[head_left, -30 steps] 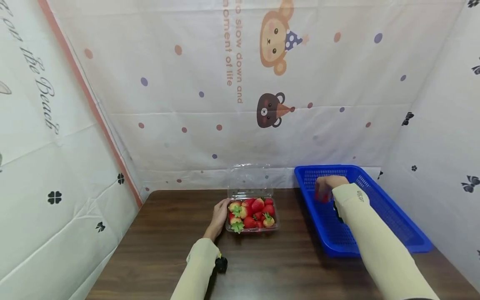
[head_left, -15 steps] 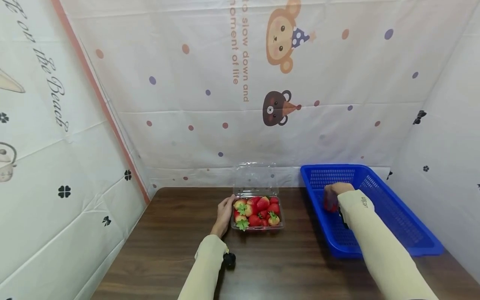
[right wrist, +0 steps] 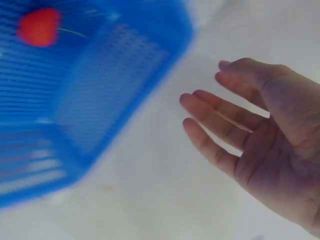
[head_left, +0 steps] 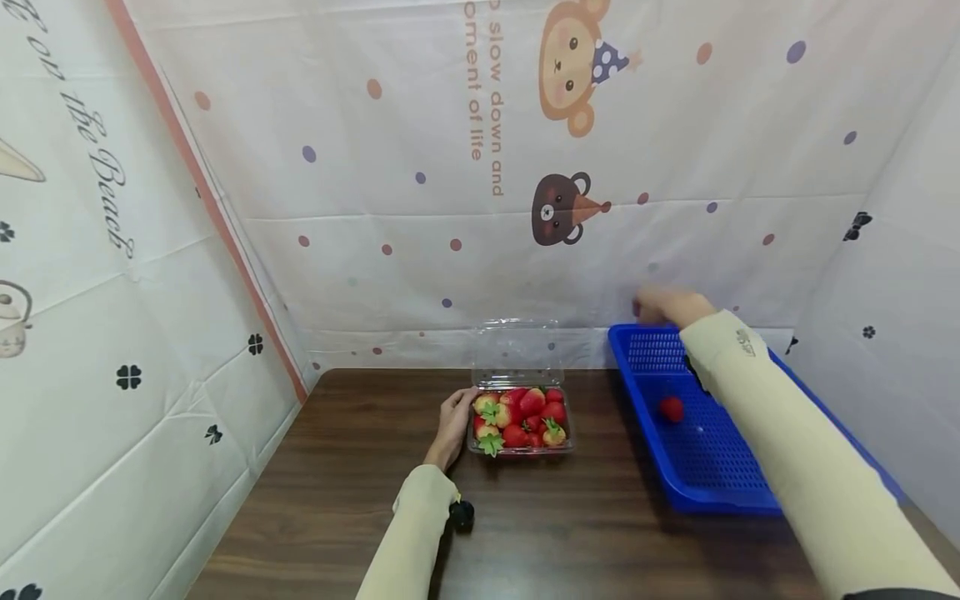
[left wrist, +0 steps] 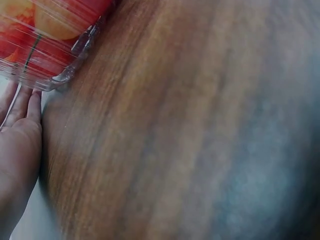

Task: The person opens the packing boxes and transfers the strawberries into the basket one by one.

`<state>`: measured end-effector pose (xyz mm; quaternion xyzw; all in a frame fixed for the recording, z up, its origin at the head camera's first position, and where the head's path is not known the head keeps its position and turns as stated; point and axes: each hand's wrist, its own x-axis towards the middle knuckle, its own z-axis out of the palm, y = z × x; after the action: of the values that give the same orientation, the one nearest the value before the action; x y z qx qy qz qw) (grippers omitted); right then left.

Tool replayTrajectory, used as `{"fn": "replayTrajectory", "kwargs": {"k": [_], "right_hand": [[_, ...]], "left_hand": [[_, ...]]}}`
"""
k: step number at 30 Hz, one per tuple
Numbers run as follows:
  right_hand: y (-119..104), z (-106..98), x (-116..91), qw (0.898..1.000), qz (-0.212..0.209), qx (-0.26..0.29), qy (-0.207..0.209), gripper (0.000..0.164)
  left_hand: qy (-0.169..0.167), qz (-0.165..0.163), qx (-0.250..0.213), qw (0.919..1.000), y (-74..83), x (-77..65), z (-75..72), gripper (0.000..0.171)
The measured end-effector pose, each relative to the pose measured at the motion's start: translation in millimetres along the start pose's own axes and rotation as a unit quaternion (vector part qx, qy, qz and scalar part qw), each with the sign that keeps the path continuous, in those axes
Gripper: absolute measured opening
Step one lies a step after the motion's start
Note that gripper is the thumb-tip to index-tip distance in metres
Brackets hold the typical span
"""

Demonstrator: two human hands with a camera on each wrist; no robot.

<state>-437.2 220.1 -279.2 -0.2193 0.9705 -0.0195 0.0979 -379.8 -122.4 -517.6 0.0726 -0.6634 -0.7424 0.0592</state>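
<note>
A clear plastic clamshell box (head_left: pixel 559 452) full of strawberries (head_left: pixel 532 402) stands on the table with its lid raised behind. My left hand (head_left: pixel 452 423) rests against the box's left side; in the left wrist view its fingers lie straight along the wall. A single red strawberry (head_left: pixel 671 409) lies on the floor of the blue plastic basket (head_left: pixel 712 462), and a thin green stem shows on it in the right wrist view. Above the basket's back rim is my right hand (head_left: pixel 670 306). Its fingers are spread, slightly bent, and hold nothing (right wrist: pixel 272 135).
The brown wooden table (head_left: pixel 360 500) backs onto a patterned white cloth (head_left: pixel 375 283), with more cloth on both sides. Bare wood separates the box from the basket. My right sleeve (head_left: pixel 795 433) crosses over the basket's right part.
My right hand has let go of a strawberry, which now lies in the basket, and has risen up and back from it. The left hand stays at the box. The head view has shifted slightly.
</note>
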Motion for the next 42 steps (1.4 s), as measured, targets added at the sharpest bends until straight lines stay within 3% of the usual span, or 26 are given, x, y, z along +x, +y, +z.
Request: {"fn": "replayTrajectory", "kwargs": {"k": [4,8,10,15,19,23,26,31,36,42], "right_hand": [[-46,-15,20,0.995,-0.047,-0.082,0.041,0.022],[-97,-7,35,0.987,-0.072,-0.138,0.049,0.021],[-119,3,41,0.984,-0.096,-0.151,0.027,0.022],[-153,39,46,0.979,-0.133,-0.126,-0.084,0.025],[-164,76,50,0.975,-0.129,-0.135,-0.124,0.037],[-166,102,57,0.971,-0.108,-0.180,-0.113,0.068],[-166,109,59,0.970,-0.093,-0.195,-0.107,0.079],[-164,108,60,0.967,-0.107,-0.212,-0.096,0.077],[-164,106,62,0.964,-0.146,-0.212,-0.063,0.059],[-162,108,61,0.960,-0.193,-0.194,-0.066,0.047]], "left_hand": [[0.003,0.003,0.006,1.0000,0.1,0.8,-0.9,0.034],[0.014,0.009,0.021,0.9996,-0.2,1.2,-0.2,0.033],[0.013,0.014,0.020,0.9996,-1.0,1.5,-0.3,0.035],[0.014,0.024,0.013,0.9995,-0.8,1.2,-0.8,0.035],[0.027,0.025,0.010,0.9993,0.4,1.0,-2.1,0.032],[0.029,0.021,0.007,0.9993,0.4,0.8,-2.2,0.029],[0.024,0.014,0.005,0.9996,0.0,1.1,-0.8,0.029],[0.029,0.021,0.008,0.9993,2.0,3.2,0.7,0.028],[0.035,0.031,0.013,0.9988,2.7,3.6,-0.2,0.030],[0.032,0.031,0.048,0.9978,-1.2,-2.7,-2.5,0.032]]}}
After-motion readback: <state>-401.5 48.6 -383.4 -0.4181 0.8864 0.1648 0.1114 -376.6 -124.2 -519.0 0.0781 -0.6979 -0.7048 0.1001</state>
